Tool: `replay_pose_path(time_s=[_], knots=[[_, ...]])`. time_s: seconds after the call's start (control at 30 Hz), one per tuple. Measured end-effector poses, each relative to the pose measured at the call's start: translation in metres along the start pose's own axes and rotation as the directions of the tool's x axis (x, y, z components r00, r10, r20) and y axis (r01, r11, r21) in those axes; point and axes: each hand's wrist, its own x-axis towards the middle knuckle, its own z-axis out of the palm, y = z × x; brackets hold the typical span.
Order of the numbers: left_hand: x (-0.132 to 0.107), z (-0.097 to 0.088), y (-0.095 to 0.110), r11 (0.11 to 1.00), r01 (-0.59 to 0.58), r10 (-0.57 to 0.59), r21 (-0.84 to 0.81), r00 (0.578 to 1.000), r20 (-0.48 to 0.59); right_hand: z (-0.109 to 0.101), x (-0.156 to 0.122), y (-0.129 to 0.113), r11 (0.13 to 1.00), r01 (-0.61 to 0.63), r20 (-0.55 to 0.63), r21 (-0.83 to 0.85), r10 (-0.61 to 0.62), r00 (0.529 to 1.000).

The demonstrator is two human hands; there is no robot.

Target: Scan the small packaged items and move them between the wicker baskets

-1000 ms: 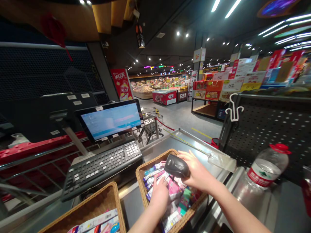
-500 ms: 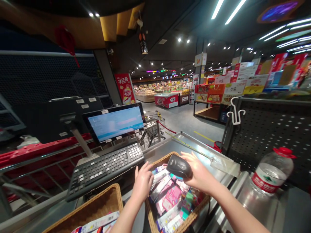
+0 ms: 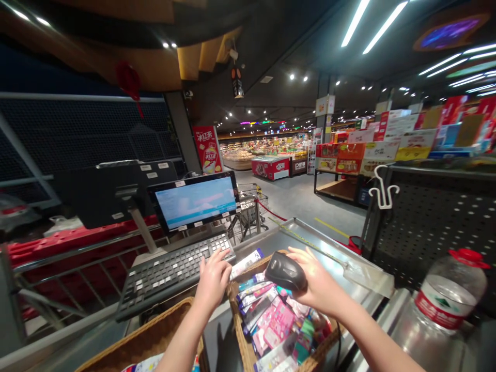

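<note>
My left hand [image 3: 213,274] is at the right end of the black keyboard [image 3: 170,276]. Its fingertips reach over the keys, and a slim white box with a purple end [image 3: 248,262] sticks out from under its thumb side. My right hand [image 3: 312,279] is closed around a black handheld barcode scanner [image 3: 284,271], whose head hangs over the far end of a wicker basket [image 3: 242,330]. Inside that basket lie many slim boxes and small colourful packages [image 3: 277,320]. A second wicker basket [image 3: 155,330] stands at lower left, partly covered by my left forearm, with a few packages showing.
Behind the keyboard stands a lit monitor [image 3: 197,201]. A large water bottle with a red cap [image 3: 449,294] is at right, by a perforated black panel [image 3: 437,222] with white hooks [image 3: 383,188]. The metal counter [image 3: 310,240] runs away ahead; shopping carts [image 3: 248,206] stand beyond.
My left hand has moved left from the basket to the keyboard, with the slim white box now out beside it. The scanner stays in my right hand over the basket. The view has shifted slightly.
</note>
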Motion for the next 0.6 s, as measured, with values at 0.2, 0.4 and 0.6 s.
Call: replay_pose_path(time_s=[0.2,0.4,0.6], knots=[[-0.003,-0.014,-0.016,0.999,0.03,-0.029,0.025,0.999,-0.027,0.003,0.005,-0.01,1.0,0.026,-0.008,0.004,-0.026,1.0],[-0.013,-0.024,-0.033,0.996,0.058,-0.055,0.062,0.997,-0.049,0.012,0.01,-0.025,0.997,0.071,0.027,0.021,-0.071,0.997],[-0.027,-0.038,-0.053,0.99,0.105,-0.1,0.089,0.993,-0.06,0.024,0.023,-0.048,0.99,0.121,0.047,0.067,-0.124,0.991]])
